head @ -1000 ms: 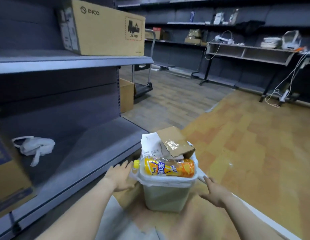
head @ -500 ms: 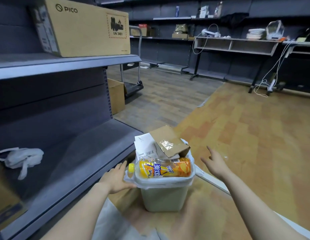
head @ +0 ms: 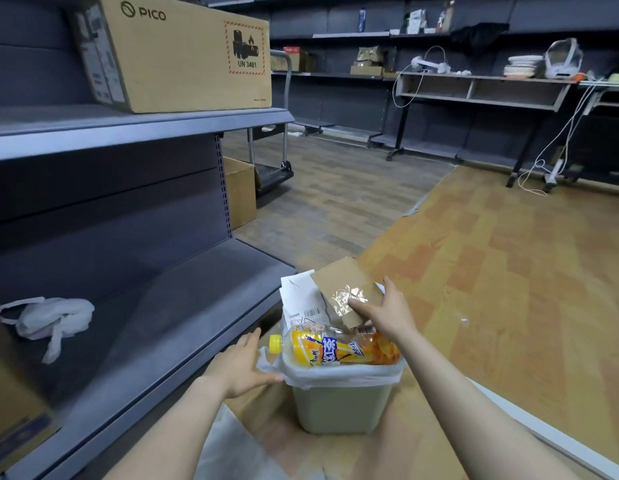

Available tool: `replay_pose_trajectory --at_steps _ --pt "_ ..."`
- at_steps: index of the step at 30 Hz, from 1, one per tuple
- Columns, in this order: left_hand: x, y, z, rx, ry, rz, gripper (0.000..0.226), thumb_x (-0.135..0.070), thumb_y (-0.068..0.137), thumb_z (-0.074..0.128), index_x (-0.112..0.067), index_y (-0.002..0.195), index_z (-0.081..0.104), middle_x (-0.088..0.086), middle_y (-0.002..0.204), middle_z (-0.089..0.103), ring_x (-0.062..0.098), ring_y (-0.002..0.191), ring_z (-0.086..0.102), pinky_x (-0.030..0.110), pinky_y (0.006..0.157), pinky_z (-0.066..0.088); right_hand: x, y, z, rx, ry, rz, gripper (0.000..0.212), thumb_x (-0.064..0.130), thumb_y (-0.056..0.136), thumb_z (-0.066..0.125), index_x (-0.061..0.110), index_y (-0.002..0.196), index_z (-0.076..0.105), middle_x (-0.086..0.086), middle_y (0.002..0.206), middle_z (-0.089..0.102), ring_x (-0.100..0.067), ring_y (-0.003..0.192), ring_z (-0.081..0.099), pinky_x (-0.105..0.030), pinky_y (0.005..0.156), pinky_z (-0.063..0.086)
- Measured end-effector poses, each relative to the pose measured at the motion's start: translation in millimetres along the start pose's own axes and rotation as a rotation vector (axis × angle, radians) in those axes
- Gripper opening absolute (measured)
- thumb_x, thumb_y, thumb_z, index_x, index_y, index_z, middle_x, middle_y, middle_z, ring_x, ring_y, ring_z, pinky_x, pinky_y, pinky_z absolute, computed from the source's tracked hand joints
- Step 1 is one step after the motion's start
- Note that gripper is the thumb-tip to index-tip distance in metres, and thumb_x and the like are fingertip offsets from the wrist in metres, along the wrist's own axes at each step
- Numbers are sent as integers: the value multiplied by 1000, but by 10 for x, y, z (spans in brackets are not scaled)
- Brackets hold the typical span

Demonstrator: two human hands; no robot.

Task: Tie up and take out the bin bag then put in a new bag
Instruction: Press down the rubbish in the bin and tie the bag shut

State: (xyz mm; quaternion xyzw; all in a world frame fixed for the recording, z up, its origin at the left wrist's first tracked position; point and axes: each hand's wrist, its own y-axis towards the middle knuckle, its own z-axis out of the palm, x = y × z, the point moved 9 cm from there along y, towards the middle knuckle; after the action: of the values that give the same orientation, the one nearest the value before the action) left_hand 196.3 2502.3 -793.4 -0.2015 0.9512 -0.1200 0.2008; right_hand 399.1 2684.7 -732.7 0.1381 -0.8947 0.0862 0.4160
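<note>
since half a second ago our right hand (head: 387, 315) has moved from hovering beside the bin to lying on the brown cardboard flap with the patch of clear tape (head: 349, 289); its fingers (head: 358, 304) are straight and spread, pressing rather than gripping. our left hand (head: 244, 367) has stayed at the near-left rim, fingers together and flat, touching the white plastic bin bag's (head: 339, 372) folded-over edge; whether the thumb pinches the film we cannot tell.

reading: the rubbish stands above the rim, so we judge the press is meant to pack it down before the bag mouth can be gathered. tying not yet begun.

position: the small pale green plastic bin (head: 339, 403) sits upright on the wooden floor (head: 509, 271) just beside the grey metal shelf (head: 155, 306), mouth up, long axis vertical. the orange drink bottle with yellow cap (head: 339, 349) lies across the top, long axis left to right, cap pointing left past the rim. white paper receipts (head: 301, 297) stand behind it.

a crumpled white plastic bag (head: 48, 318) lies on the shelf, possibly the replacement.
</note>
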Motion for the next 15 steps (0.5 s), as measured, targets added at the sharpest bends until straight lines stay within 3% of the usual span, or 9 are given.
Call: replay_pose_trajectory --at_steps 7,11,15 --pt "13 49 30 -1 -1 -7 132 -90 50 40 -17 153 0 0 160 8 20 145 22 34 113 29 -26 -5 -55 -91 -37 26 76 40 66 82 17 132 51 -3 122 64 -24 110 60 -32 83 46" --pt "4 94 75 15 3 -17 131 -91 52 41 -18 153 0 0 160 8 21 144 24 36 113 29 17 -30 -201 -215 -77 39 71 40 68 80 14 128 55 -6 122 64 -28 115 58 -32 88 44" --pt "-26 157 90 -31 25 11 108 -69 77 56 -19 153 0 0 160 8 20 145 22 38 115 28 42 -51 -379 -354 -63 14 59 34 68 80 16 121 61 -8 113 69 -30 107 61 -34 87 45"
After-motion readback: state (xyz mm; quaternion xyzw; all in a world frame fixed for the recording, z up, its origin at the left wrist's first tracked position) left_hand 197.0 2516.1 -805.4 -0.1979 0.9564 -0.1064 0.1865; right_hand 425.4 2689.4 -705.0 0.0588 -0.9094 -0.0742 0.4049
